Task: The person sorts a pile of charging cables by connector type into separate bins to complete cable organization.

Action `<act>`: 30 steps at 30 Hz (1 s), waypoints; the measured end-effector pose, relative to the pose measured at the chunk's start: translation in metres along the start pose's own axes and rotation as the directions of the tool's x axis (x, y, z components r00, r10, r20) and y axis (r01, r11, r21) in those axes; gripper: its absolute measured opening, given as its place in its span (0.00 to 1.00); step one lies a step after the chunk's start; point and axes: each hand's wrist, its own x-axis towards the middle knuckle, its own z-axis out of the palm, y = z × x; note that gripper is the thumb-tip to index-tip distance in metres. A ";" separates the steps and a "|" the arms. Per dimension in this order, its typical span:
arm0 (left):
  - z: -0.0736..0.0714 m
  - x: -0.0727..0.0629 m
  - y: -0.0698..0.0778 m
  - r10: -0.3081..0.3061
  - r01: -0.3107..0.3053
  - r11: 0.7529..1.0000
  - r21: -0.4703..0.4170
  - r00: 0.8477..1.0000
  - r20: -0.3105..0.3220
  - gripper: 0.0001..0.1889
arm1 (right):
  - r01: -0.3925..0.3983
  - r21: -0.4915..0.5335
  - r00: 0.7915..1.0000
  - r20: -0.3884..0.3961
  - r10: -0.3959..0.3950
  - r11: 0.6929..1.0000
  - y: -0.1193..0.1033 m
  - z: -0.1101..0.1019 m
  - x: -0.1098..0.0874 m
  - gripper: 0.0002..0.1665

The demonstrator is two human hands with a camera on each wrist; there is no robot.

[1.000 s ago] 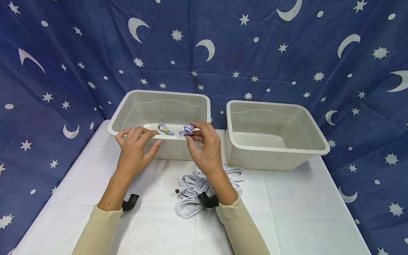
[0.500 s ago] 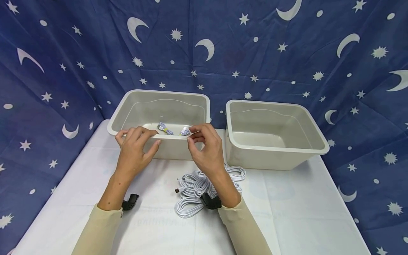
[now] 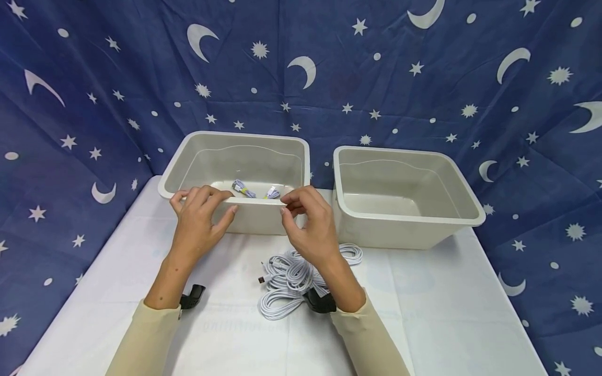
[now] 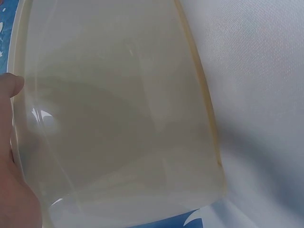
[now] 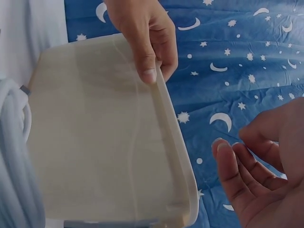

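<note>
My left hand (image 3: 197, 223) grips the front rim of the left grey plastic bin (image 3: 257, 216), fingers hooked over the edge and thumb against the outer wall. In the right wrist view that same hand (image 5: 145, 40) shows its thumb on the wall near the rim. My right hand (image 3: 314, 224) hovers at the bin's front right corner, fingers loosely bent, nothing between them. Inside the bin lie two small bundled cables, one (image 3: 243, 189) near the middle and another (image 3: 272, 192) close to the right hand, both with a yellow tie and pale purple cord.
A pile of coiled white cables (image 3: 284, 279) lies on the white-covered table (image 3: 244, 339), partly beneath the right forearm. A second grey bin (image 3: 385, 233) stands to the right. A blue star-patterned cloth (image 3: 338, 68) hangs behind and at both sides.
The right hand has let go of a purple cable bundle, which now lies in the left bin, and has drawn back toward the right and nearer. The left hand has stayed on the rim.
</note>
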 end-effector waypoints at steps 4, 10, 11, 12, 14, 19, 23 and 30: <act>-0.001 0.001 0.001 0.002 -0.002 1.000 0.002 1.000 0.001 0.13 | -0.001 -0.025 1.000 0.017 0.002 1.000 0.000 -0.004 -0.003 0.10; -0.002 0.002 0.002 -0.001 0.001 1.000 0.004 1.000 0.011 0.13 | -0.012 -0.054 0.999 0.051 0.015 0.998 0.001 -0.009 -0.007 0.10; -0.002 0.002 0.002 -0.002 0.002 1.000 0.004 1.000 0.012 0.13 | -0.008 -0.057 0.998 0.055 0.011 0.998 0.001 -0.010 -0.008 0.10; -0.002 0.002 0.002 -0.002 0.002 1.000 0.005 1.000 0.013 0.13 | -0.006 -0.059 0.998 0.060 0.010 0.998 0.002 -0.011 -0.008 0.10; -0.003 0.001 0.002 -0.002 0.002 1.000 0.004 1.000 0.013 0.12 | -0.001 -0.064 0.998 0.070 0.005 0.998 0.002 -0.013 -0.010 0.10; -0.004 0.001 0.002 0.005 -0.005 1.000 -0.003 1.000 0.008 0.13 | 0.020 -0.077 0.996 0.089 -0.013 0.997 0.005 -0.017 -0.014 0.09; -0.005 0.000 0.004 0.010 -0.010 1.000 -0.006 1.000 0.010 0.14 | 0.044 -0.094 0.994 0.105 -0.034 0.995 0.007 -0.021 -0.018 0.10; -0.007 0.001 0.009 0.033 -0.033 0.999 -0.033 0.999 -0.019 0.14 | 0.047 -0.122 0.989 0.146 -0.029 0.991 0.011 -0.029 -0.024 0.12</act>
